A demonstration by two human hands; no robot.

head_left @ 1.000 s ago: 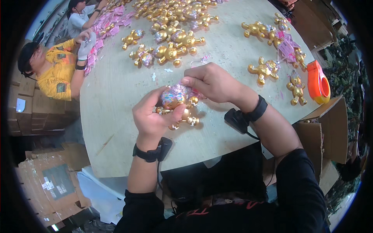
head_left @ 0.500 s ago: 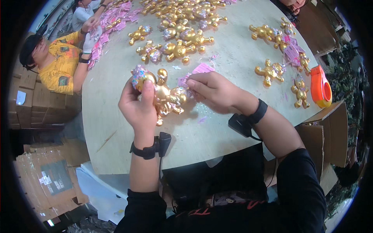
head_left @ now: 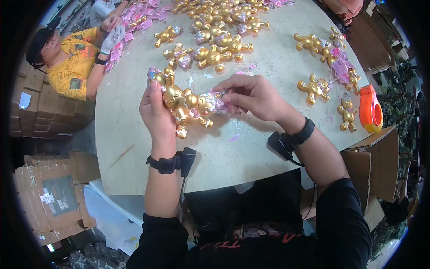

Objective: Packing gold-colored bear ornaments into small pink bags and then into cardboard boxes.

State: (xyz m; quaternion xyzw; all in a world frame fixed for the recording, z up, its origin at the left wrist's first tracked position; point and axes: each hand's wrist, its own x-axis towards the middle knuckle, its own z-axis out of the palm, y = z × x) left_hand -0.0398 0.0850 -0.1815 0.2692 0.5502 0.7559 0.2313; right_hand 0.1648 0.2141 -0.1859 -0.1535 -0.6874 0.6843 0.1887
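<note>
Above the pale table (head_left: 125, 125), the left hand (head_left: 156, 107) grips gold dolls (head_left: 174, 96) while the right hand (head_left: 260, 96) pinches a glittery pink piece (head_left: 219, 103) beside them, which might tear if tugged too hard

Held figurines (head_left: 174, 96): gold with iridescent speckles
Pink cards (head_left: 145, 23) along the pale tabletop's (head_left: 255, 148) left edge; orange-and-yellow tool (head_left: 368, 107) by its right edge.
</note>
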